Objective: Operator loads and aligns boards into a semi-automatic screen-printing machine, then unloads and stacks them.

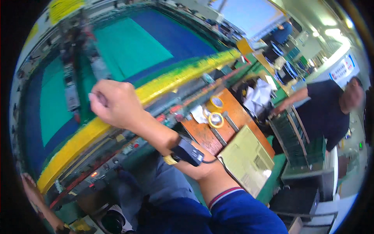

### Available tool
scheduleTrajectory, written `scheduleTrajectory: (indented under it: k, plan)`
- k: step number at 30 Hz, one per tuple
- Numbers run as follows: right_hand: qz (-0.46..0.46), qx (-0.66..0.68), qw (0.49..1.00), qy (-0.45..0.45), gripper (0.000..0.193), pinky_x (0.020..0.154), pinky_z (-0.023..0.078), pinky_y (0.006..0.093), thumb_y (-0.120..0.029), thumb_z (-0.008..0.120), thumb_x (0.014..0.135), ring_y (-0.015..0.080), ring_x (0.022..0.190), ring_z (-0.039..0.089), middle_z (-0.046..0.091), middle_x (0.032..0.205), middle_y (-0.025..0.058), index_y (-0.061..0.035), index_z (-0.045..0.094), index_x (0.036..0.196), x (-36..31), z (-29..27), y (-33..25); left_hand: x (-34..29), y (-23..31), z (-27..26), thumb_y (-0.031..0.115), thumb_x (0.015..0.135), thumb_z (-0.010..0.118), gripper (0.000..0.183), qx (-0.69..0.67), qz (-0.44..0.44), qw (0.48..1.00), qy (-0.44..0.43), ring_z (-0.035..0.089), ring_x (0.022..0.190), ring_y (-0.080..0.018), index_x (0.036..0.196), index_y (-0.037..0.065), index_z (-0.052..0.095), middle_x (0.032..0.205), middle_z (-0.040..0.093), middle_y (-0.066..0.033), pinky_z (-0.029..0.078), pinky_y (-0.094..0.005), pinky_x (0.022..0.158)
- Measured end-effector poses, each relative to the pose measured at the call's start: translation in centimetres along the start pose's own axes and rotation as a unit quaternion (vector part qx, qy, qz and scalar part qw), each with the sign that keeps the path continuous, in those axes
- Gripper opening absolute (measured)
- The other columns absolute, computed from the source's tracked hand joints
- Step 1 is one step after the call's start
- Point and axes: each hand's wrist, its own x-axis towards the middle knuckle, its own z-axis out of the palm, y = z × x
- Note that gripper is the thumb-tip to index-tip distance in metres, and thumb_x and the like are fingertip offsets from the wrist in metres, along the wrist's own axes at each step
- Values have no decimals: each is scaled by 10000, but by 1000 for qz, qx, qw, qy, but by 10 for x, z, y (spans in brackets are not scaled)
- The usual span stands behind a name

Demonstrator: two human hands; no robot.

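Observation:
My right hand (115,103) is raised over the near yellow edge (167,84) of a large screen-printing frame. Its fingers are curled closed, and whatever might be inside them is hidden. Just beyond it, two narrow squeegee bars (70,87) reach across the blue and green mesh (124,46). At the far left rim of the picture, my left hand (32,189) is beside the left end of the yellow edge; its fingers are too distorted to make out. A black box-shaped device (187,151) with a cable is strapped to my right wrist.
Rolls of yellow tape (216,119) lie on an orange-brown board (202,134) to the right, next to a pale beige panel (249,160). Farther right, a person in dark clothes (323,113) stands by green crates (296,146). Controls (93,175) run below the frame.

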Motion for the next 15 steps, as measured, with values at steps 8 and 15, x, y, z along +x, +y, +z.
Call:
scheduleTrajectory:
  k: [8,15]
  plan:
    - [16,-74,996,-56,48,470,416,289,-48,666,787,180,484,536,557,597,90,-27,625,776,-14,-23,-7,-82,63,112,337,968,516,310,-11,64,998,5,417,516,-50,788,93,579,645,505,23,294,-204,450]
    - [-157,-94,979,-88,86,519,440,308,-6,678,721,226,572,569,599,673,62,-48,615,761,-11,-22,-17,-89,78,105,330,984,492,346,-44,72,996,-2,427,519,-48,772,68,571,634,498,19,309,-201,461]
